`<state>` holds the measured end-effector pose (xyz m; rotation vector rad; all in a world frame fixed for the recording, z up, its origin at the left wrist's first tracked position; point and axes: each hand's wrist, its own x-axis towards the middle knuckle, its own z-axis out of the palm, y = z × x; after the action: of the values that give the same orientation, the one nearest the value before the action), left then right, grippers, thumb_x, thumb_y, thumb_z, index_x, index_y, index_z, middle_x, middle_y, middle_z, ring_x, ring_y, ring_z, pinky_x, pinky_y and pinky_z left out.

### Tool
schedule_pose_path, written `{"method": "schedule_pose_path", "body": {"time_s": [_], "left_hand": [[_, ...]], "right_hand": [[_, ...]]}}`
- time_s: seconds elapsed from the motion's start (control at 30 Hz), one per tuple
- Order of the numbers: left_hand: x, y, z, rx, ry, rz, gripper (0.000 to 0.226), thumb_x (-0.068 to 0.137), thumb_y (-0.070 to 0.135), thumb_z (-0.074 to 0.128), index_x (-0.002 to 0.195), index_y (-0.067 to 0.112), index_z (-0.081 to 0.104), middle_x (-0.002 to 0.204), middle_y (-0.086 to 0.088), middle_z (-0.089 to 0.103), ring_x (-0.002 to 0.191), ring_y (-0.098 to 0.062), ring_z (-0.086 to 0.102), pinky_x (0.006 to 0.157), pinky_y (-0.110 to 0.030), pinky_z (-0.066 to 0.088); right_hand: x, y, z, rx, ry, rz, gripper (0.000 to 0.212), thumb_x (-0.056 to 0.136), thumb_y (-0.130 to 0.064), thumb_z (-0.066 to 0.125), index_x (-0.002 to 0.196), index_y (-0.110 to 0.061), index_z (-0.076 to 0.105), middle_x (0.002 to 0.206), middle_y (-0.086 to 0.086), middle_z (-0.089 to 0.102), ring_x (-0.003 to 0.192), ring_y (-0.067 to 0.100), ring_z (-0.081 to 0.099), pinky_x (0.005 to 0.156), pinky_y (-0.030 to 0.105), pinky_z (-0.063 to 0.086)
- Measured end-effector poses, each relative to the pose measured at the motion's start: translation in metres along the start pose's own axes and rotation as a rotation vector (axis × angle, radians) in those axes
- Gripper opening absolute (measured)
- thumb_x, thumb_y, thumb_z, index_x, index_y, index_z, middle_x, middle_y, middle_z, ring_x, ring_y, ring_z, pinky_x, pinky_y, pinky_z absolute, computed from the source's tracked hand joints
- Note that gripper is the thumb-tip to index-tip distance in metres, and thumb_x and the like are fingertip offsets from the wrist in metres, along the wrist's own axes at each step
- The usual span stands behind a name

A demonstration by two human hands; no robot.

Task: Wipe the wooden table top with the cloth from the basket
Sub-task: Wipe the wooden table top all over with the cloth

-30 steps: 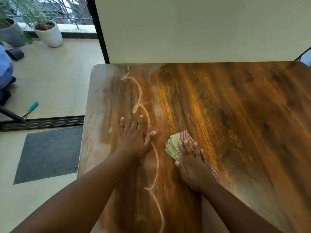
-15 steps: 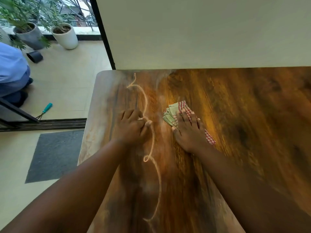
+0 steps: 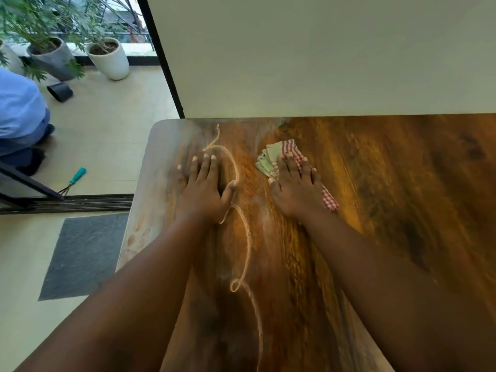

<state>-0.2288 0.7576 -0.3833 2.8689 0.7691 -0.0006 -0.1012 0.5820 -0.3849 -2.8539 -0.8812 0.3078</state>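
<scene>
A folded cloth (image 3: 273,154), pale green with red-and-white checks, lies on the brown wooden table top (image 3: 389,189) near its far edge. My right hand (image 3: 294,187) presses flat on the cloth with straight, spread fingers. My left hand (image 3: 204,186) rests flat on the wood to the left, fingers straight, its thumb touching a thin pale string (image 3: 245,245) that snakes down the table. No basket is in view.
A cream wall (image 3: 322,55) rises right behind the table's far edge. On the floor at left are a dark mat (image 3: 77,253), a teal-handled tool (image 3: 75,178), potted plants (image 3: 107,57) and a person in blue (image 3: 18,114).
My right hand has pushed the cloth away from me, from mid-table toward the far edge. My left hand has slid forward too, dragging the string's loop with it.
</scene>
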Motion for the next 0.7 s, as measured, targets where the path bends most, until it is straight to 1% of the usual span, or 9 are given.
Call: {"method": "schedule_pose_path", "body": {"time_s": [0.13, 0.2, 0.27, 0.33, 0.4, 0.47, 0.57, 0.7], "left_hand": [[0.005, -0.002, -0.002, 0.002, -0.052, -0.015, 0.080, 0.093, 0.067, 0.011, 0.154, 0.017, -0.001, 0.162, 0.000, -0.006, 0.147, -0.020, -0.017, 0.117, -0.047, -0.014], [0.005, -0.001, -0.003, -0.008, -0.051, -0.014, 0.079, 0.093, 0.067, 0.012, 0.154, 0.017, -0.001, 0.162, 0.000, -0.007, 0.147, -0.019, -0.017, 0.117, -0.046, -0.013], [0.005, -0.001, -0.003, -0.022, -0.040, -0.010, 0.079, 0.093, 0.067, 0.012, 0.154, 0.018, 0.000, 0.162, 0.000, -0.006, 0.147, -0.019, -0.016, 0.117, -0.046, -0.013], [0.006, -0.003, -0.001, -0.027, -0.032, -0.006, 0.080, 0.093, 0.067, 0.012, 0.154, 0.018, 0.001, 0.162, -0.001, -0.004, 0.147, -0.019, -0.015, 0.117, -0.045, -0.013], [0.007, -0.004, 0.002, -0.030, -0.023, -0.008, 0.081, 0.092, 0.067, 0.012, 0.154, 0.017, 0.002, 0.162, -0.001, -0.003, 0.147, -0.020, -0.014, 0.117, -0.046, -0.012], [0.008, -0.005, 0.005, -0.027, -0.015, -0.003, 0.082, 0.091, 0.068, 0.011, 0.154, 0.017, 0.002, 0.162, -0.002, -0.003, 0.147, -0.021, -0.014, 0.117, -0.046, -0.013], [0.008, -0.005, 0.007, -0.033, -0.004, 0.001, 0.085, 0.088, 0.070, 0.006, 0.154, 0.016, 0.002, 0.162, -0.002, -0.005, 0.147, -0.022, -0.015, 0.117, -0.046, -0.014], [0.009, -0.005, 0.009, -0.033, 0.014, -0.001, 0.087, 0.087, 0.071, 0.004, 0.154, 0.017, 0.001, 0.162, -0.002, -0.005, 0.147, -0.021, -0.015, 0.116, -0.046, -0.014]], "right_hand": [[0.018, -0.006, -0.006, 0.018, -0.027, 0.021, 0.061, 0.099, -0.049, 0.016, 0.153, -0.026, -0.003, 0.161, 0.003, -0.005, 0.145, 0.030, -0.011, 0.113, 0.049, -0.008], [0.005, -0.007, -0.008, 0.035, -0.028, 0.022, 0.061, 0.099, -0.049, 0.014, 0.153, -0.026, -0.004, 0.161, 0.003, -0.005, 0.145, 0.028, -0.011, 0.114, 0.048, -0.008], [-0.034, -0.009, -0.004, 0.048, 0.025, 0.019, 0.062, 0.098, -0.051, 0.009, 0.153, -0.025, 0.000, 0.161, 0.002, 0.000, 0.145, 0.025, -0.009, 0.115, 0.044, -0.008], [-0.088, -0.015, 0.004, 0.081, 0.078, 0.001, 0.064, 0.095, -0.053, 0.005, 0.153, -0.024, 0.007, 0.160, 0.002, 0.007, 0.145, 0.020, -0.010, 0.114, 0.040, -0.011], [-0.139, -0.019, 0.013, 0.079, 0.087, -0.001, 0.061, 0.097, -0.051, 0.009, 0.152, -0.024, 0.009, 0.159, 0.000, 0.010, 0.143, 0.014, -0.014, 0.114, 0.037, -0.013], [-0.163, -0.020, 0.019, 0.033, 0.067, 0.038, 0.060, 0.097, -0.049, 0.011, 0.152, -0.025, 0.006, 0.159, -0.002, 0.011, 0.144, 0.015, -0.011, 0.115, 0.037, -0.011], [-0.145, -0.025, 0.017, 0.021, 0.053, 0.106, 0.065, 0.094, -0.051, 0.006, 0.153, -0.026, 0.007, 0.160, -0.002, 0.009, 0.146, 0.021, -0.007, 0.115, 0.042, -0.007], [-0.069, -0.029, 0.011, 0.020, 0.112, 0.111, 0.061, 0.097, -0.048, 0.013, 0.152, -0.024, 0.011, 0.160, 0.002, 0.010, 0.145, 0.027, -0.002, 0.114, 0.048, -0.003]]}}
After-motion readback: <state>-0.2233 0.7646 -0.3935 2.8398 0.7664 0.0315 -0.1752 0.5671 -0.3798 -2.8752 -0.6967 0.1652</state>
